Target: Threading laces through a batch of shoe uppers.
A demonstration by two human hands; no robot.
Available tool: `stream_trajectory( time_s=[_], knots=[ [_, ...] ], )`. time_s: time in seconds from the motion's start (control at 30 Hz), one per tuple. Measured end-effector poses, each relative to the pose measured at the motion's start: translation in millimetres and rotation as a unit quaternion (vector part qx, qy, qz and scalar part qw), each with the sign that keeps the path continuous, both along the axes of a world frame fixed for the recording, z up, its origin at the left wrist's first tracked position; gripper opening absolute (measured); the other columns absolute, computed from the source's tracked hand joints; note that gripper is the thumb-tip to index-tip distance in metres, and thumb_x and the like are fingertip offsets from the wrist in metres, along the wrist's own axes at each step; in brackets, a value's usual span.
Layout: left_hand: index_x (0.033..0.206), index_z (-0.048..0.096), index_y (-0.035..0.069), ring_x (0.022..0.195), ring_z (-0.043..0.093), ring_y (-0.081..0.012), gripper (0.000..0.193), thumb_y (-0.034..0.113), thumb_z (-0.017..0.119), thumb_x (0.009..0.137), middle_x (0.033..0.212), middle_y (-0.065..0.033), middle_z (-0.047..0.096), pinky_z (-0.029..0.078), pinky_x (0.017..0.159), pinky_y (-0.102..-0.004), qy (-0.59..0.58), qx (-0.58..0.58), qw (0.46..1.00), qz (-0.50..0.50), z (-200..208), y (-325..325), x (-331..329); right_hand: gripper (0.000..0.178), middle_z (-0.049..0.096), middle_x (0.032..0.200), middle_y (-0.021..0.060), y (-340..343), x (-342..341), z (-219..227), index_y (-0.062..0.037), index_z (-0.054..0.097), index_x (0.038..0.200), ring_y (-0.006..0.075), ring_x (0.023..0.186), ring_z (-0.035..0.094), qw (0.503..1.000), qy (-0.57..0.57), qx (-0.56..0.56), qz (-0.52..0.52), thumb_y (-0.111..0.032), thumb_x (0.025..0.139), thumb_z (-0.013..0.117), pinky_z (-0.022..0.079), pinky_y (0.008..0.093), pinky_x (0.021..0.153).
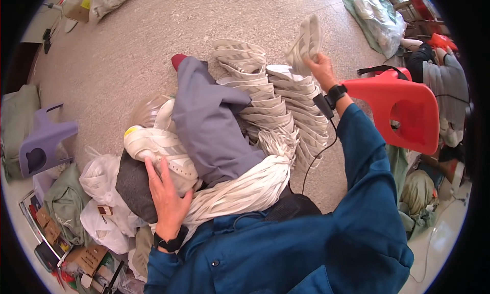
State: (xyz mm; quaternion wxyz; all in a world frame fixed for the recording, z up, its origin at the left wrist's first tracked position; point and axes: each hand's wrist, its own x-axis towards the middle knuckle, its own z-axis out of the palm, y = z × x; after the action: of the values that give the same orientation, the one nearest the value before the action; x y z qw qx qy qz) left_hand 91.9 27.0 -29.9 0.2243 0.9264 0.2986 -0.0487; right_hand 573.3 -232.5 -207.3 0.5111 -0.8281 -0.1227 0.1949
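Note:
On my lap lies a white sneaker (162, 145) with a yellow patch at one end. My left hand (166, 192) rests on its side, fingers stretched out and thumb spread apart. Out over the floor, my right hand (320, 72) pinches a white shoe upper (307, 41) with grey stripes. Below that piece, similar uppers overlap in two long rows, a left row (255, 84) and a right row (301, 100). A thick bundle of white shoelaces (245, 189) drapes across my lap. Grey-purple cloth (212, 115) covers my leg between the sneaker and the rows.
To the right stands a red plastic stool (416, 115), close to my right forearm; a purple stool (46, 135) is at the left. White plastic bags (104, 212) and cardboard boxes (87, 255) crowd the lower left. Another person (441, 79) sits at the far right. A black cable hangs from my right wrist.

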Motion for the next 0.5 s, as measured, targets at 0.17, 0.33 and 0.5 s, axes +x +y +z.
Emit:
stream_trajectory(
  time_s=[0.17, 0.33, 0.5],
  knots=[
    [0.154, 0.029, 0.002, 0.149, 0.023, -0.0474, 0.103, 0.002, 0.081, 0.065, 0.163, -0.0287, 0.012, 0.028, 0.120, -0.0483, -0.021, -0.023, 0.999, 0.016, 0, 5, 3, 0.016, 0.071, 0.087, 0.0094, 8, 9, -35, -0.0112, 0.068, 0.092, 0.0320, 0.098, 0.066, 0.876, -0.290, -0.376, 0.084, -0.026, 0.085, 0.067, 0.041, 0.0510, 0.097],
    [0.154, 0.031, 0.001, 0.149, 0.024, -0.0479, 0.102, 0.001, 0.080, 0.065, 0.164, -0.0290, 0.011, 0.030, 0.119, -0.0486, -0.003, -0.029, 0.999, 0.027, 0, 8, 7, 0.016, 0.073, 0.100, 0.0063, 24, 14, -71, -0.0163, 0.071, 0.096, 0.0258, 0.112, 0.063, 0.796, -0.331, -0.480, 0.164, -0.016, 0.087, 0.058, 0.036, 0.0583, 0.104],
    [0.153, 0.031, -0.001, 0.147, 0.028, -0.0491, 0.099, -0.001, 0.075, 0.064, 0.164, -0.0296, 0.012, 0.032, 0.118, -0.0489, 0.000, -0.041, 0.999, 0.022, -4, 12, 10, 0.025, 0.070, 0.106, 0.0121, 33, 14, -108, -0.0148, 0.068, 0.104, 0.0338, 0.114, 0.061, 0.780, -0.182, -0.535, 0.270, -0.013, 0.081, 0.059, 0.041, 0.0558, 0.098]
  ],
)
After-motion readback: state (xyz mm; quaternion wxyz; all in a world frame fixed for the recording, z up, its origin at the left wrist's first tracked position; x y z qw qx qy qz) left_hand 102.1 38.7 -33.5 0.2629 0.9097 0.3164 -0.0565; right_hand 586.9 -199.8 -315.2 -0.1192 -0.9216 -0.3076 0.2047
